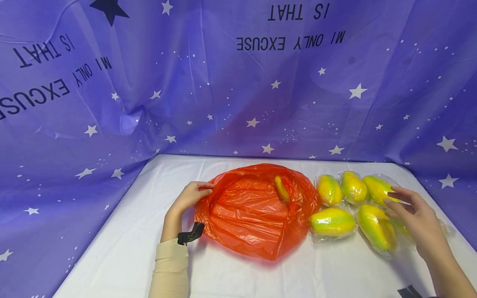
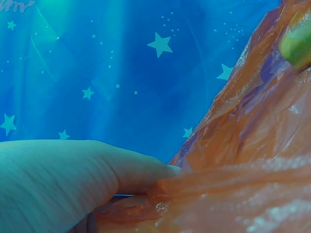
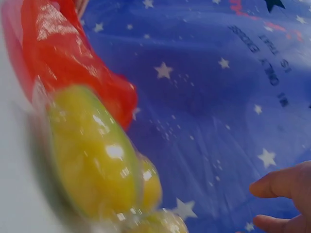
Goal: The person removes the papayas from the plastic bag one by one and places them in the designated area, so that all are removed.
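A red plastic bag lies with its mouth spread wide in the middle of the white table. My left hand pinches the bag's left rim; in the left wrist view the thumb presses on the film. Part of a yellow fruit shows at the bag's right inner side. To the right lie several yellow-green, mango-like fruits in clear plastic wrap. My right hand is over the rightmost fruits, fingers spread and loosely bent. In the right wrist view its fingers are apart from the wrapped fruit.
A purple cloth with stars and lettering hangs behind and beside the white table. Black straps sit at the wrists. The nearest fruits lie right beside the bag's right edge.
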The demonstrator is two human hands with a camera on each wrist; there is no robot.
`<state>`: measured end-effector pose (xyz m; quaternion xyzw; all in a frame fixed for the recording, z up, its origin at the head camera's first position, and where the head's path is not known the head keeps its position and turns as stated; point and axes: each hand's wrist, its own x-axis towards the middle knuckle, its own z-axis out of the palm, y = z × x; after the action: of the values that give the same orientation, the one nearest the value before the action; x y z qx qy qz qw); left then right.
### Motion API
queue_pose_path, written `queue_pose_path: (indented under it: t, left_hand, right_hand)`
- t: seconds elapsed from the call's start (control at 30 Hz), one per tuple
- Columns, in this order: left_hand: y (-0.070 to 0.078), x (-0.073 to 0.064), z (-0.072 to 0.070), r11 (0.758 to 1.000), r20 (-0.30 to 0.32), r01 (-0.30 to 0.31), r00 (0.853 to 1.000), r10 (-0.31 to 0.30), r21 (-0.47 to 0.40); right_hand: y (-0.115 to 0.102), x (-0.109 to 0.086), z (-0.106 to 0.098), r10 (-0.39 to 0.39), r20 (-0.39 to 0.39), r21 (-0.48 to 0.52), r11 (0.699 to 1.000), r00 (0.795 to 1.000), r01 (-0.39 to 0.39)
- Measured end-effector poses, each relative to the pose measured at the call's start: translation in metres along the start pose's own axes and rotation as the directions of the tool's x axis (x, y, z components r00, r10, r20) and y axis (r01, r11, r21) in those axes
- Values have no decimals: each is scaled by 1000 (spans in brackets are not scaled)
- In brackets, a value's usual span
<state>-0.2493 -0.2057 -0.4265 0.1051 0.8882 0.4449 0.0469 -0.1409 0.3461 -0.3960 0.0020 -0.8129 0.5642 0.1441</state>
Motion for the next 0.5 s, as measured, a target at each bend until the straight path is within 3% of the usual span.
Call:
queue_pose_path:
  t: [0.1,0.2,0.27,0.5]
  left_hand:
    - [0,0,0,1000,1,3,1000,-3,0]
    - [1,0,0,1000,4,3,1000,-3,-2]
    - [1,0,0,1000,4,3,1000,-3,-4]
    - [2,-1,-1,1000,3,2,1000,-2,-8]
  right_hand:
    - [-4,4,11,-25,70,117,993,997,17]
    - [-9,8,22,-21,103,169,986,995,3]
    - [-13,10,29,-10,116,165,986,993,-9]
    - [-20,14,50,13,148,-3,1000,989,-13]
